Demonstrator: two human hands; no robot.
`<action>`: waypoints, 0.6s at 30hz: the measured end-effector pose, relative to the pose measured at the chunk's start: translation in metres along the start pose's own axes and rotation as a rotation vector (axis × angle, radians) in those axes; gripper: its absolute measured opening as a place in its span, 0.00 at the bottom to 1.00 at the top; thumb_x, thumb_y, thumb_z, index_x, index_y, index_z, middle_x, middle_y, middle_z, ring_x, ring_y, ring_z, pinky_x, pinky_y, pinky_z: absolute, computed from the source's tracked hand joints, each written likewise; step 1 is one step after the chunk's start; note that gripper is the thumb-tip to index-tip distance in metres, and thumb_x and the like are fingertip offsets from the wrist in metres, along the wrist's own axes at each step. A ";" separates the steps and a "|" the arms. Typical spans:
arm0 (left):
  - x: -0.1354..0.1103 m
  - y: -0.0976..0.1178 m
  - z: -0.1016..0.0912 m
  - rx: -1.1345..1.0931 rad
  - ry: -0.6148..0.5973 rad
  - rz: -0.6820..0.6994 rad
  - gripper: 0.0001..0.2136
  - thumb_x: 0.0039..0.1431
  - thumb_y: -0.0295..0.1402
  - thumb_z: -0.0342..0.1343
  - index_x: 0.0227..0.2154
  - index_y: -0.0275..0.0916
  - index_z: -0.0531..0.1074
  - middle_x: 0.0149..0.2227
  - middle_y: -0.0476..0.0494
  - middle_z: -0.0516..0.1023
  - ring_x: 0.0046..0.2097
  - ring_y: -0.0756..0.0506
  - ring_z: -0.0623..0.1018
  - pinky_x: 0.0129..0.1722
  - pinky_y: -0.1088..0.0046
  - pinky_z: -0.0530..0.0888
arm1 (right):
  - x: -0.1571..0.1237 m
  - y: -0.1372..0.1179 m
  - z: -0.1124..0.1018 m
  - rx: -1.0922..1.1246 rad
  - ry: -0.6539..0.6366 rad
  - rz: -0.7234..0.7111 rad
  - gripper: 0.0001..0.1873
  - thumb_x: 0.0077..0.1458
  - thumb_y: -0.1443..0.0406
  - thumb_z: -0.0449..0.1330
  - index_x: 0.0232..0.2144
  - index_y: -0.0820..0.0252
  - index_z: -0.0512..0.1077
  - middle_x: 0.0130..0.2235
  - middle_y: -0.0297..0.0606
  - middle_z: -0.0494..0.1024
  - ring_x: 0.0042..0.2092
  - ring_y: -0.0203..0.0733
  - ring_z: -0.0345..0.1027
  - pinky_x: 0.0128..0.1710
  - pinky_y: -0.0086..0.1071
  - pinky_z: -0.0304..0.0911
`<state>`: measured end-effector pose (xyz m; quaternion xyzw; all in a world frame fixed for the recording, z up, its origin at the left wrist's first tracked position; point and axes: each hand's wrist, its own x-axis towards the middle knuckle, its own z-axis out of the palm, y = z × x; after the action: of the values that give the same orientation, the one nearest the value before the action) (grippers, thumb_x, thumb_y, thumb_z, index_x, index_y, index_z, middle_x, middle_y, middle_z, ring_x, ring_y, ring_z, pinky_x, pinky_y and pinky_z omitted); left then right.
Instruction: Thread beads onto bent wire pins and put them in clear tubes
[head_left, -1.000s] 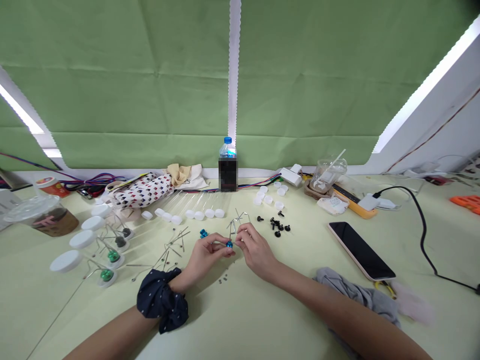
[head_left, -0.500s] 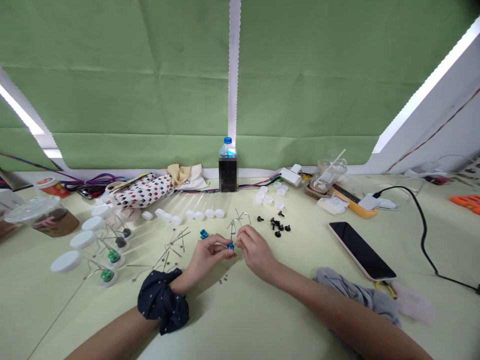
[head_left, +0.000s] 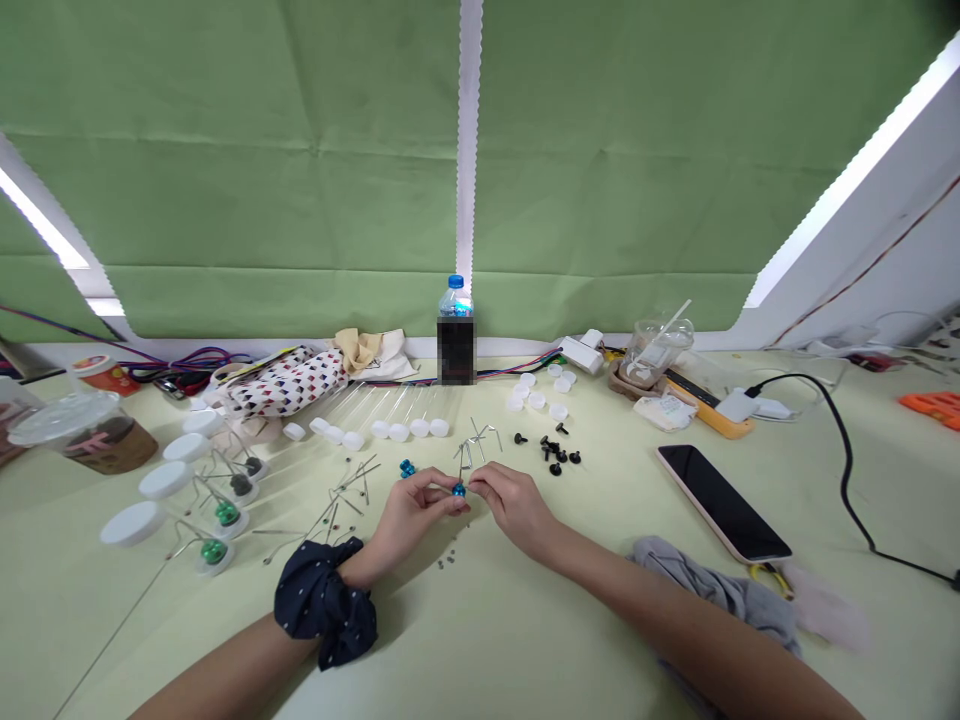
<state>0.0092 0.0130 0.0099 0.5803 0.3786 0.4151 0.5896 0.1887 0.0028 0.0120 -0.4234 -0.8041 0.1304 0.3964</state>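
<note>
My left hand (head_left: 420, 510) pinches a small shiny blue metal part (head_left: 459, 490) between thumb and fingertips. A thin metal rod (head_left: 460, 462) stands up from that part. My right hand (head_left: 517, 505) is closed in a pinch just to the right, its fingertips close to the blue part; whatever they hold is too small to make out. Beyond the hands lie several bent metal rods (head_left: 484, 437). More blue parts (head_left: 407, 468) rest behind my left hand, and tiny grey pieces (head_left: 451, 558) are scattered in front on the table.
Black screws (head_left: 555, 453) and white caps (head_left: 536, 399) lie at the back right. Clear tubes with white caps (head_left: 398, 432) and loose rods (head_left: 341, 495) are on the left, near assemblies with green parts (head_left: 226, 513). A phone (head_left: 724, 502), bottle (head_left: 456, 340) and cups surround them.
My right hand has turned and shifted slightly, its fingertips lower and a little left. The blue part has moved slightly left and up in my left hand.
</note>
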 end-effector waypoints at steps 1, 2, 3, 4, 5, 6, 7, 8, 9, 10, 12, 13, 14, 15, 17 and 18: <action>0.000 0.001 0.000 0.002 0.009 -0.006 0.11 0.47 0.34 0.62 0.33 0.35 0.71 0.28 0.44 0.80 0.33 0.44 0.80 0.33 0.69 0.74 | 0.000 0.001 0.000 0.017 0.000 0.001 0.08 0.60 0.67 0.48 0.33 0.58 0.66 0.30 0.36 0.72 0.30 0.36 0.65 0.29 0.28 0.59; 0.001 0.002 -0.001 0.003 0.016 -0.012 0.11 0.47 0.34 0.62 0.33 0.35 0.71 0.28 0.44 0.80 0.32 0.44 0.80 0.34 0.69 0.75 | 0.000 0.002 0.000 0.027 -0.002 0.002 0.07 0.60 0.68 0.48 0.35 0.58 0.66 0.31 0.36 0.72 0.30 0.36 0.66 0.30 0.28 0.60; 0.001 0.002 -0.001 0.002 0.021 -0.016 0.12 0.47 0.34 0.62 0.33 0.35 0.71 0.27 0.44 0.80 0.32 0.44 0.80 0.34 0.68 0.75 | -0.001 0.003 0.001 0.030 -0.004 0.001 0.06 0.60 0.68 0.48 0.36 0.58 0.65 0.32 0.36 0.72 0.30 0.36 0.66 0.30 0.28 0.60; 0.002 0.002 -0.002 0.002 0.023 -0.018 0.12 0.47 0.34 0.62 0.33 0.34 0.71 0.27 0.44 0.80 0.32 0.44 0.80 0.34 0.68 0.75 | -0.001 0.003 0.000 0.024 -0.005 -0.001 0.07 0.60 0.68 0.48 0.36 0.58 0.65 0.31 0.36 0.72 0.30 0.36 0.65 0.29 0.28 0.60; 0.002 0.002 -0.002 0.001 0.023 -0.018 0.12 0.47 0.35 0.62 0.33 0.34 0.71 0.27 0.44 0.80 0.32 0.44 0.80 0.34 0.68 0.75 | -0.001 0.003 0.000 0.012 -0.006 -0.005 0.07 0.60 0.69 0.47 0.34 0.58 0.65 0.30 0.35 0.71 0.29 0.36 0.64 0.29 0.27 0.59; 0.002 0.002 -0.002 0.000 0.020 -0.016 0.12 0.47 0.35 0.62 0.33 0.34 0.71 0.27 0.44 0.80 0.33 0.44 0.80 0.35 0.68 0.75 | -0.001 0.003 -0.001 -0.004 -0.006 -0.013 0.08 0.60 0.69 0.46 0.33 0.58 0.65 0.29 0.35 0.70 0.28 0.36 0.64 0.29 0.27 0.59; 0.002 0.001 -0.002 -0.001 0.017 -0.014 0.12 0.48 0.34 0.62 0.33 0.34 0.71 0.28 0.44 0.80 0.33 0.44 0.80 0.35 0.68 0.75 | -0.002 0.003 -0.001 -0.021 -0.005 -0.022 0.09 0.60 0.69 0.46 0.31 0.58 0.65 0.29 0.36 0.69 0.29 0.36 0.63 0.28 0.27 0.58; 0.002 0.001 -0.002 0.000 0.013 -0.012 0.11 0.48 0.34 0.62 0.34 0.35 0.71 0.28 0.44 0.80 0.33 0.44 0.80 0.35 0.68 0.75 | -0.002 0.003 -0.002 -0.038 -0.001 -0.029 0.09 0.60 0.69 0.46 0.30 0.58 0.65 0.30 0.36 0.69 0.29 0.36 0.63 0.29 0.27 0.58; 0.002 0.000 -0.002 0.000 0.010 -0.011 0.11 0.48 0.34 0.62 0.34 0.35 0.71 0.28 0.44 0.80 0.33 0.44 0.80 0.35 0.68 0.75 | -0.002 0.002 -0.003 -0.055 0.004 -0.032 0.10 0.60 0.69 0.46 0.30 0.58 0.65 0.32 0.37 0.69 0.30 0.36 0.63 0.29 0.27 0.58; 0.001 -0.001 -0.002 0.000 0.008 -0.010 0.11 0.48 0.34 0.62 0.34 0.35 0.71 0.29 0.43 0.80 0.33 0.44 0.80 0.35 0.68 0.75 | -0.002 0.002 -0.003 -0.073 0.008 -0.030 0.10 0.60 0.69 0.46 0.30 0.59 0.65 0.34 0.38 0.69 0.30 0.36 0.63 0.29 0.27 0.58; 0.001 -0.001 -0.002 -0.002 0.006 -0.009 0.12 0.48 0.34 0.62 0.34 0.35 0.71 0.30 0.43 0.80 0.34 0.44 0.80 0.35 0.69 0.75 | -0.002 0.000 -0.003 -0.105 0.020 -0.013 0.09 0.60 0.69 0.46 0.30 0.59 0.65 0.37 0.40 0.68 0.29 0.34 0.63 0.29 0.27 0.58; 0.001 -0.002 -0.002 -0.005 0.007 -0.007 0.12 0.48 0.34 0.62 0.34 0.35 0.71 0.30 0.43 0.80 0.34 0.44 0.80 0.35 0.69 0.75 | -0.002 -0.001 -0.003 -0.120 0.026 -0.003 0.09 0.60 0.69 0.46 0.30 0.59 0.65 0.39 0.40 0.68 0.29 0.34 0.63 0.29 0.27 0.58; 0.000 -0.002 -0.002 -0.008 0.007 -0.006 0.12 0.47 0.34 0.62 0.34 0.35 0.71 0.31 0.43 0.80 0.34 0.44 0.80 0.35 0.69 0.75 | -0.002 -0.001 -0.003 -0.131 0.031 0.004 0.10 0.60 0.69 0.47 0.30 0.59 0.66 0.39 0.40 0.68 0.28 0.33 0.62 0.28 0.27 0.58; 0.000 -0.001 -0.002 -0.011 0.008 -0.005 0.12 0.47 0.34 0.62 0.34 0.35 0.71 0.31 0.44 0.80 0.33 0.44 0.80 0.35 0.69 0.75 | -0.002 -0.002 -0.002 -0.140 0.037 0.009 0.10 0.60 0.69 0.47 0.30 0.59 0.66 0.40 0.40 0.68 0.28 0.33 0.62 0.28 0.27 0.58; 0.000 -0.001 -0.001 -0.013 0.009 -0.004 0.12 0.47 0.34 0.62 0.33 0.35 0.71 0.30 0.44 0.80 0.33 0.44 0.80 0.35 0.69 0.75 | -0.002 -0.003 -0.001 -0.147 0.048 0.009 0.10 0.59 0.69 0.46 0.29 0.59 0.66 0.39 0.40 0.68 0.30 0.34 0.63 0.28 0.28 0.57; 0.000 0.000 -0.001 -0.011 0.009 -0.004 0.12 0.47 0.34 0.62 0.33 0.35 0.71 0.30 0.44 0.80 0.33 0.44 0.80 0.35 0.69 0.75 | -0.003 -0.002 0.000 -0.146 0.052 0.008 0.10 0.59 0.69 0.46 0.29 0.59 0.66 0.39 0.40 0.68 0.31 0.35 0.63 0.28 0.28 0.58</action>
<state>0.0082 0.0135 0.0093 0.5742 0.3800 0.4186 0.5921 0.1884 -0.0008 0.0121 -0.4575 -0.7992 0.0619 0.3848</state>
